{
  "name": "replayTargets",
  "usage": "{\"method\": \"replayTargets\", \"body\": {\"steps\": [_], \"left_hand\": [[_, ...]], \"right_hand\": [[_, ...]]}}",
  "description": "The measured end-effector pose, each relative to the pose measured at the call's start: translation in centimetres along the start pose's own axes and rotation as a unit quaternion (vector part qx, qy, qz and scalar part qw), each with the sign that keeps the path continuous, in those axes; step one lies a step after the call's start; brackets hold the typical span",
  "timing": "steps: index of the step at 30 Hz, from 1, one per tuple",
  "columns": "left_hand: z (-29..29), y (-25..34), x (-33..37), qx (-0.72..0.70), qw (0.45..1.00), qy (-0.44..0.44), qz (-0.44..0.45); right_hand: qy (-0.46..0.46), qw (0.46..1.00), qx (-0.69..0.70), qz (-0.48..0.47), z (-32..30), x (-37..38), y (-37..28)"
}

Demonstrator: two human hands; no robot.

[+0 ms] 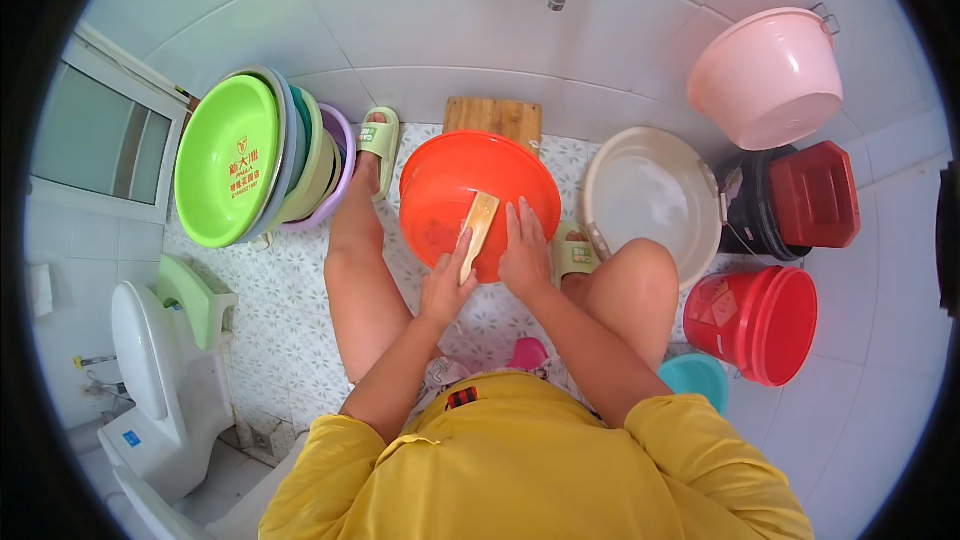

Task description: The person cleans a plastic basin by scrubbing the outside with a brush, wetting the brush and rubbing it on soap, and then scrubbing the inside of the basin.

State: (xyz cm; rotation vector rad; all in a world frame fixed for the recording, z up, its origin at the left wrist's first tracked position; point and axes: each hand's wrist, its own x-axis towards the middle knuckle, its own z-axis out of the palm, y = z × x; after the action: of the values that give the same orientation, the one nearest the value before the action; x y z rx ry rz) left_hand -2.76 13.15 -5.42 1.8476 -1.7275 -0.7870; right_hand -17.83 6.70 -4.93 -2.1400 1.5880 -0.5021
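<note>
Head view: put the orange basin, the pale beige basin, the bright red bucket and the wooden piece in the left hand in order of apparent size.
1. Orange basin and pale beige basin: too alike to rank
2. Bright red bucket
3. Wooden piece, smallest

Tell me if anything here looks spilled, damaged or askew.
No clear spill or damage shows around the orange basin. The stacked basins at left look tilted, but the fisheye view distorts angles, so I cannot tell.
</note>
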Motion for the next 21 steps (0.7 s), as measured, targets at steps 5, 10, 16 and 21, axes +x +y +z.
{"method": "replayTargets", "body": {"steps": [5,10,16,21], "left_hand": [[0.6,-0.1,0.5,0.018,1.000,0.004,-0.012],[0.4,0.4,1.3,0.058,0.996,-0.035,-0.051],[-0.1,1.0,5.8,0.084,0.996,0.013,-0.006],[-2.5,1.4,10.8,-0.112,0.985,0.042,-0.123]], "right_hand": [[0.002,1.000,-0.002,-0.006,0.7,0.9,0.2],[-0.067,0.996,0.021,0.052,0.8,1.4,-0.5],[-0.030,0.999,-0.022,0.019,1.7,1.8,0.3],[-0.057,0.997,-0.036,0.026,1.0,2.0,0.4]]}}
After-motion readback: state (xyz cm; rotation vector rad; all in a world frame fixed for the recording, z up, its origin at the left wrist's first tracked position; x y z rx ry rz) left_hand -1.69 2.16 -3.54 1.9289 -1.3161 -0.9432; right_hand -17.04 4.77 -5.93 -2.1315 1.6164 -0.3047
